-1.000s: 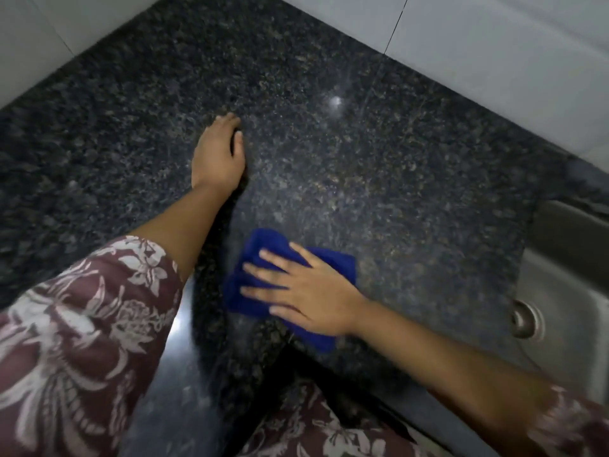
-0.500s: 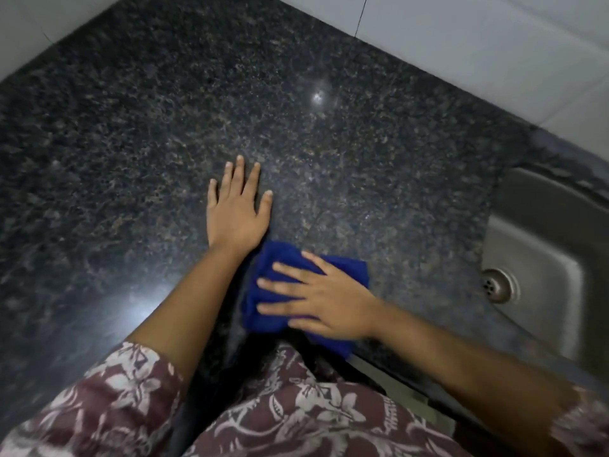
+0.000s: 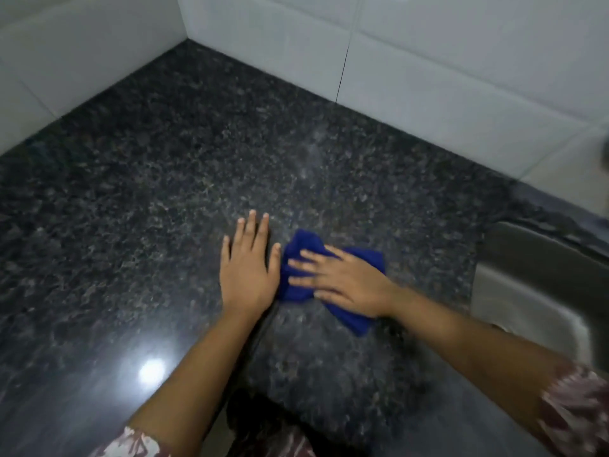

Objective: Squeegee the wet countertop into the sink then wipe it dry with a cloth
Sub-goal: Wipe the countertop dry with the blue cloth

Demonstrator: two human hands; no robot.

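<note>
My right hand (image 3: 349,285) lies flat on the blue cloth (image 3: 304,242). Its fingers (image 3: 306,255) are straight and spread out on top, pointing left. The cloth is bunched up under my palm on the dark speckled worktop (image 3: 164,192), and bits poke out past my fingers and by my wrist. My left hand (image 3: 247,275) rests flat just beside the cloth, fingers straight and close together. The sink (image 3: 534,291) is off to the right, apart from the cloth

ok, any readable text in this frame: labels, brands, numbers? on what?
None readable.
The blue cloth under the right hand: no tag or print showing.
The countertop, wall tiles and sink: no markings.
The sleeve: floral pattern only, no letters.
</note>
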